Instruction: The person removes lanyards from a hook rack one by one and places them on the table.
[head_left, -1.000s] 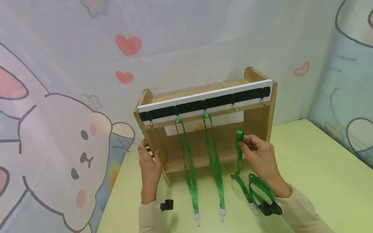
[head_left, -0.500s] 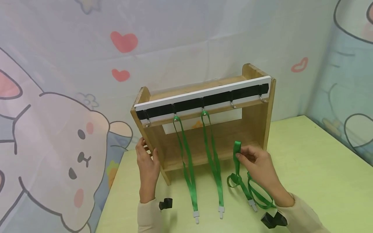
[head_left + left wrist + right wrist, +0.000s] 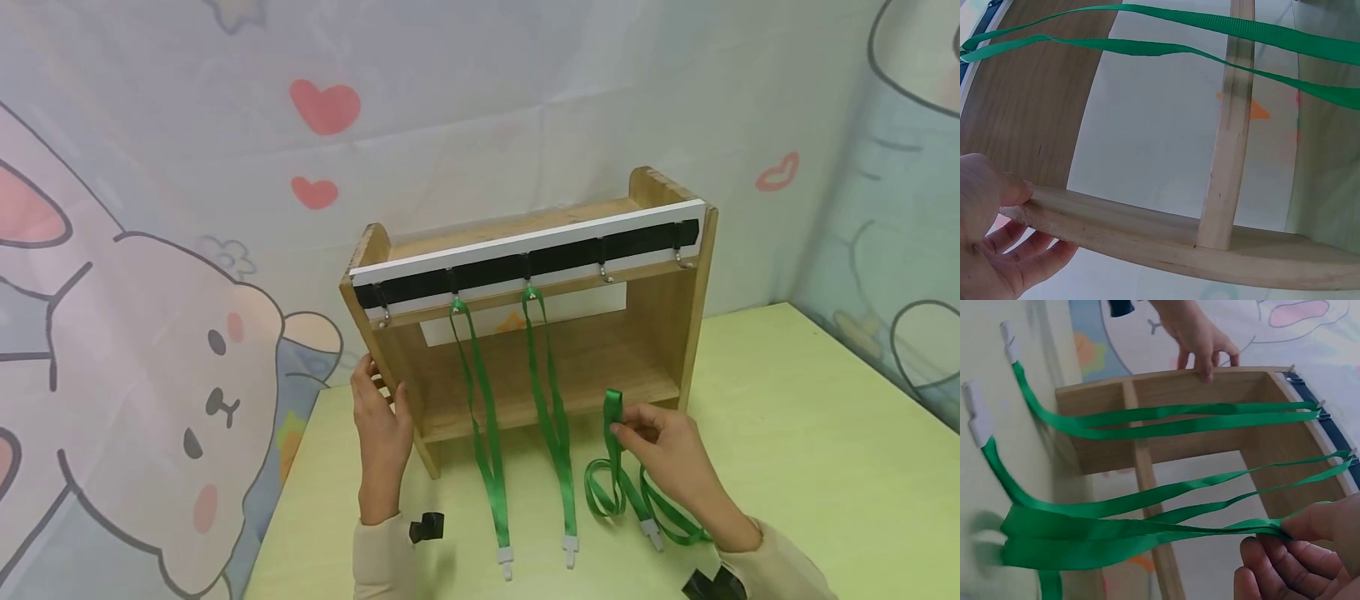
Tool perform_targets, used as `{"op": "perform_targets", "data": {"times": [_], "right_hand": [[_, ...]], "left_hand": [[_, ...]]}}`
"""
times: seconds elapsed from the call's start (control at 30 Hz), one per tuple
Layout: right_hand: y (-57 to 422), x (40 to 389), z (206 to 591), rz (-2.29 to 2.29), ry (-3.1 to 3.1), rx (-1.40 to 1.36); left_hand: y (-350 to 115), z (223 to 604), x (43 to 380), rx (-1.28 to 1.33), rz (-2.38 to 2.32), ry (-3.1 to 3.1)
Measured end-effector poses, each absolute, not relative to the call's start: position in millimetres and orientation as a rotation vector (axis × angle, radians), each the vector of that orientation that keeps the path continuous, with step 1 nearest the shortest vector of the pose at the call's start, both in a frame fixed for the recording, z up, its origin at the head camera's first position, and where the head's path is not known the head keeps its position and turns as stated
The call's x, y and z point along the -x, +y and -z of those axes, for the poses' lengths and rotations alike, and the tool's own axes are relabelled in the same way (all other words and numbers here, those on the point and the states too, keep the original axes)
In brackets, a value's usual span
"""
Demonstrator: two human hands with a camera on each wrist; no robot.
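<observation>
My left hand (image 3: 384,433) grips the left side panel of a small wooden shelf (image 3: 697,325), thumb on one face and fingers on the other. My right hand (image 3: 667,454) pinches a green lanyard (image 3: 613,408) between thumb and fingers, below the hook strip. A short loop stands up above the pinch, while the strap below curls near the table, with a white clip (image 3: 652,534) at its end. Two more green lanyards hang from hooks: one on the left (image 3: 491,442), one near the middle (image 3: 551,417), each with a white clip at the bottom.
Across the shelf's front top runs a white strip with a black band (image 3: 562,250) and several metal hooks. Bare hooks show at the far left (image 3: 385,317) and right (image 3: 681,258). More green strap (image 3: 675,517) lies on the yellow-green table (image 3: 810,467) under my right wrist. A printed cloth backdrop (image 3: 465,108) stands behind.
My right hand has come down toward the table with the pinched lanyard, and the strap below it has bunched into wider curls. My left hand has kept its place on the shelf.
</observation>
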State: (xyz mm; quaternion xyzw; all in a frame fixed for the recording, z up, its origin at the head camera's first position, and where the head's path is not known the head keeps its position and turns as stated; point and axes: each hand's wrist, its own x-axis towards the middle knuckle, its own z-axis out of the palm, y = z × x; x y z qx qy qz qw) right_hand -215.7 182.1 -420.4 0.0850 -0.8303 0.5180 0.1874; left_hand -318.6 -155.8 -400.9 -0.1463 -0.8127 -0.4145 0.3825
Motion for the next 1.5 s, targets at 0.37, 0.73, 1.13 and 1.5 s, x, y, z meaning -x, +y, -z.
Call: {"op": "perform_targets", "data": {"times": [0.37,0.73,1.13,1.5], "right_hand": [[182,227,446,-1.29,-2.474,-0.224],[185,234,471,-1.133,-2.646,-0.326],[194,246,475,-0.977,-2.768,-0.359],[191,252,479,-1.02,-2.829,-0.346]], "left_hand": [[-157,401,318,0.377,1.045,-2.069],[-155,406,315,0.359,1.05,-2.1],[-155,403,314,0.368,1.04,-2.073],[-156,401,318,0.365,1.027,-2.071]]}}
